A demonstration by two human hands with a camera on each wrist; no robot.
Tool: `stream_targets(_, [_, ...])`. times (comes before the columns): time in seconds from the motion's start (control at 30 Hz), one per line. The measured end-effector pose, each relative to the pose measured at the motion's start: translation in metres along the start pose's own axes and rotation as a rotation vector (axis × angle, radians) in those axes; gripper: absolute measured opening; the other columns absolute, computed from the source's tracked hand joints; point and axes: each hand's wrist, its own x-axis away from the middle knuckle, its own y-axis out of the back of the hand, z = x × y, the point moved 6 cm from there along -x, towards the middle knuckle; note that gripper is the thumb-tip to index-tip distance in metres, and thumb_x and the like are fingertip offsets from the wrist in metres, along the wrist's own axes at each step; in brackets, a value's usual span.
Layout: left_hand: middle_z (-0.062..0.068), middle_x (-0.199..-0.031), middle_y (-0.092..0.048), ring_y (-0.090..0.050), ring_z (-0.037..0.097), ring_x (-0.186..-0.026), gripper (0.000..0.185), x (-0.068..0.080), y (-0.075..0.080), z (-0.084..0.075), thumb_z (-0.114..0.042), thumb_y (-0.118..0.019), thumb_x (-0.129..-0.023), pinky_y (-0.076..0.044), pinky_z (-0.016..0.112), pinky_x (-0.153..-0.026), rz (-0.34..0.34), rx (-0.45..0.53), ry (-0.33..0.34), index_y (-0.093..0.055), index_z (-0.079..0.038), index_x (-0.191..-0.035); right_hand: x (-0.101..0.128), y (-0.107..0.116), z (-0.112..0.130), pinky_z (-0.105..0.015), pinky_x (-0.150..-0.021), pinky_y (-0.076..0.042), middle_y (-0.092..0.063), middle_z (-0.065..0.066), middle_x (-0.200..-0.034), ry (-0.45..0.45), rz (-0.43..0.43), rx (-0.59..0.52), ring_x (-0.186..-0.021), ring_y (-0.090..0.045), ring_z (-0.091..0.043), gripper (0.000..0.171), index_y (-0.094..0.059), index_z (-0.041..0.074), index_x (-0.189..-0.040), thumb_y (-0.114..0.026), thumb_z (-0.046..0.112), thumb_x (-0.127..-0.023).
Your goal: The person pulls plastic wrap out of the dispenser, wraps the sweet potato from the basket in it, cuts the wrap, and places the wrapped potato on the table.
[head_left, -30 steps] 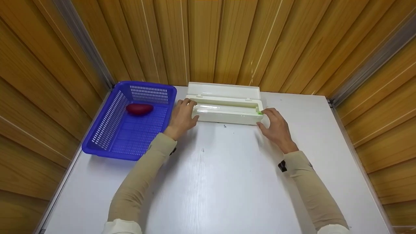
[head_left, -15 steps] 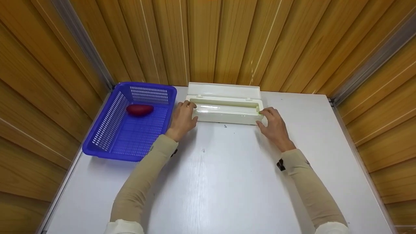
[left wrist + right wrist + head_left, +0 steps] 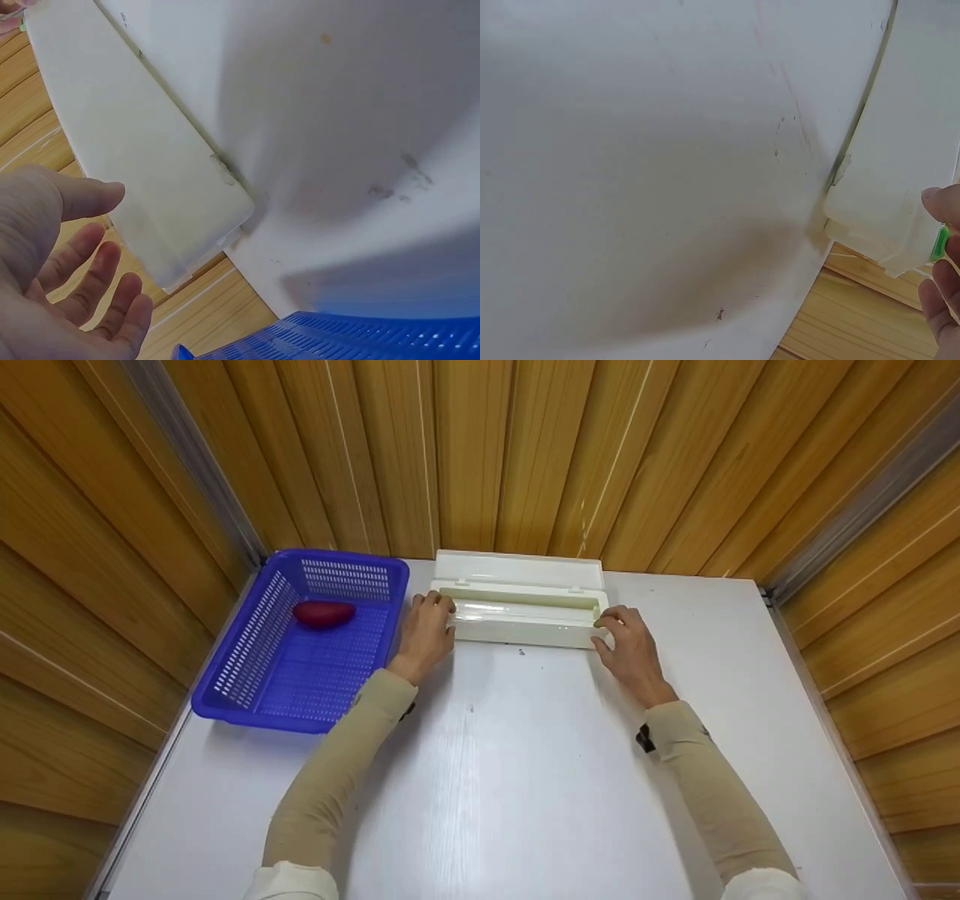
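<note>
On the white table (image 3: 517, 780), the long box (image 3: 519, 636) is set, its lid (image 3: 519, 568) opened back, seemingly for access; its ends are flanked by the left hand (image 3: 425, 631), fingers parted, and the right hand (image 3: 634, 649) at a green tab (image 3: 940, 244), whether gripping cannot be told

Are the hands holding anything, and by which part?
The right hand is at the right end of the white box, by the green piece; whether it grips can't be told. The left hand shows no clear grip.

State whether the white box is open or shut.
The white box is open: in the head view its lid lies back behind the rear edge, and a shiny roll shows inside.
</note>
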Motion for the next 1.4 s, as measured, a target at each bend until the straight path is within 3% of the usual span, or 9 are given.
stream_targets(0.3, [0.019,-0.119,-0.070,-0.064,0.039,-0.114,0.028,-0.006,-0.006,-0.003,0.002,-0.081,-0.087,-0.055,0.048,-0.098,0.023,-0.032,0.015,-0.074,-0.001,-0.113,0.000,0.002,-0.003,-0.053,-0.088,-0.050,-0.068,-0.017,-0.116,-0.015,-0.017,0.037,-0.110,-0.062,-0.039,0.018,-0.076,-0.001,-0.101,-0.087,0.000,-0.086])
stream_targets(0.73, [0.017,-0.112,-0.073,-0.064,0.038,-0.108,0.014,-0.009,-0.004,0.002,-0.002,-0.073,-0.096,-0.051,0.047,-0.097,0.029,-0.030,0.022,-0.077,-0.001,-0.109,-0.004,-0.001,-0.003,-0.053,-0.088,-0.051,-0.067,-0.018,-0.117,0.011,-0.006,0.061,-0.109,-0.062,-0.039,0.011,-0.077,0.000,-0.099,-0.084,0.002,-0.090])
stream_targets(1.4, [0.013,-0.108,-0.077,-0.067,0.036,-0.104,0.017,-0.012,0.001,0.005,-0.012,-0.068,-0.103,-0.053,0.046,-0.094,0.020,-0.047,0.033,-0.083,-0.005,-0.107,-0.007,-0.001,0.002,-0.052,-0.090,-0.053,-0.068,-0.017,-0.115,0.057,-0.002,0.080,-0.110,-0.063,-0.037,0.007,-0.078,-0.004,-0.100,-0.074,0.001,-0.098])
